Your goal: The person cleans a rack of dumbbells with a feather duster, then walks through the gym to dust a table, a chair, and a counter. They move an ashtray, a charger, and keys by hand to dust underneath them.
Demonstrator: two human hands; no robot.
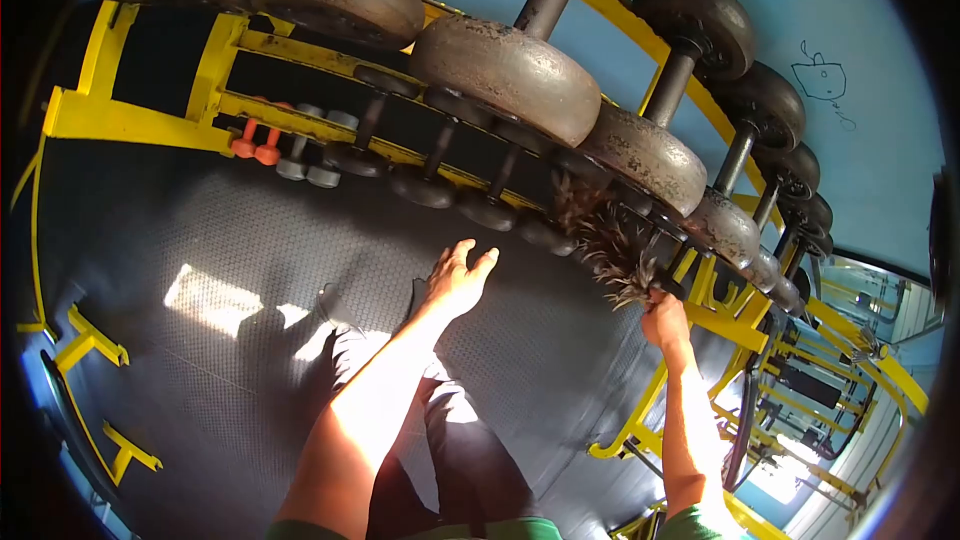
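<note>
My right hand (pixel 664 322) is closed round the handle of a feather duster (pixel 612 245). The duster's brown feathers reach up and left, below the big dumbbells and close to the lower row. My left hand (pixel 459 281) is held out over the black floor with its fingers apart and nothing in it. A large worn metal dumbbell (pixel 505 80) lies on the upper tier of the yellow rack (pixel 130 120). Smaller dark dumbbells (pixel 422 185) line the lower tier, nearest to my left hand. Part of the lower row is hidden behind the feathers.
Small orange dumbbells (pixel 256 145) and grey dumbbells (pixel 307 170) sit at the lower tier's left end. Yellow metal feet (pixel 95 340) stand on the textured black floor (pixel 230 240) at left. More yellow gym equipment (pixel 820 390) is at right, by a blue wall (pixel 870 170).
</note>
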